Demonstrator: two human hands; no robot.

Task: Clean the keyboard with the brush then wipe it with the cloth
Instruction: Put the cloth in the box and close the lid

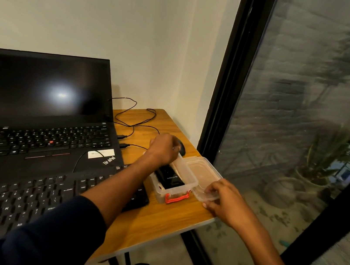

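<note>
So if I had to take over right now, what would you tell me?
Left hand: reaching into the far end of the clear plastic box; whether it grips anything is hidden.
Right hand: holding the box's clear lid, off the box and just to its right.
A black item lies in the box; I can't tell what it is.
The keyboard sits in front of the laptop, untouched.
No brush or cloth is clearly showing. Brushing and wiping are both still to do.

Keyboard (21, 202) before laptop (49, 135), box (173, 182) right.
</note>
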